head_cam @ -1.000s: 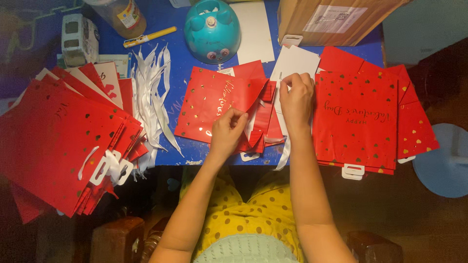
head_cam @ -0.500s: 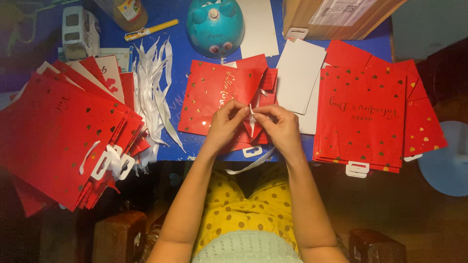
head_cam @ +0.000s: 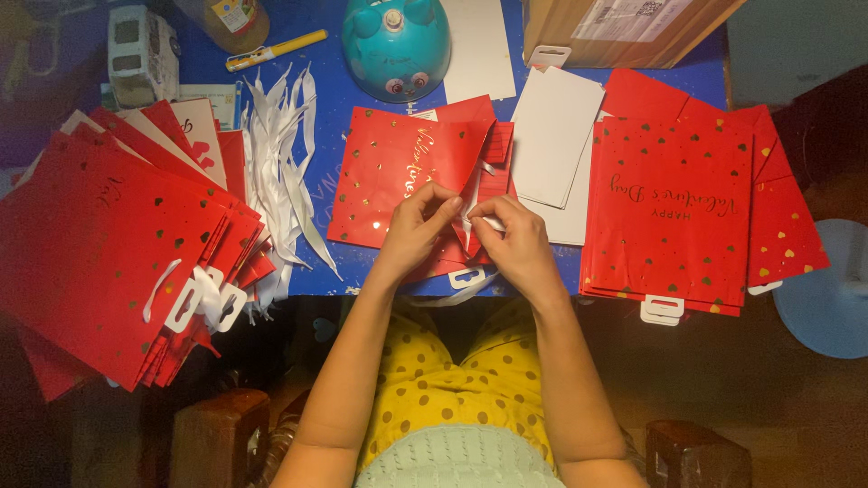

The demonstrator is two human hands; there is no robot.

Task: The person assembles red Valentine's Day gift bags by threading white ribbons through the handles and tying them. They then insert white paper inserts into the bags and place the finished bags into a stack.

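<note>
A flat red paper gift bag (head_cam: 393,167) with gold hearts lies on the blue table (head_cam: 336,95) in front of me. My left hand (head_cam: 416,226) pinches its near right edge. My right hand (head_cam: 515,244) sits beside it, fingers closed on a white ribbon (head_cam: 472,220) at the bag's folded edge. The two hands nearly touch at the fingertips. A white plastic hanger tab (head_cam: 466,277) pokes out under the bag near the table's front edge.
A fanned stack of red bags (head_cam: 108,244) lies at the left, another red stack (head_cam: 674,212) at the right. Loose white ribbons (head_cam: 285,172), white cards (head_cam: 553,136), a teal dome-shaped object (head_cam: 396,45), a yellow pen (head_cam: 276,50) and a cardboard box (head_cam: 624,23) lie further back.
My right hand came down from the bag's upper right edge to meet the left hand at the near edge. Both hands now work the white ribbon together.
</note>
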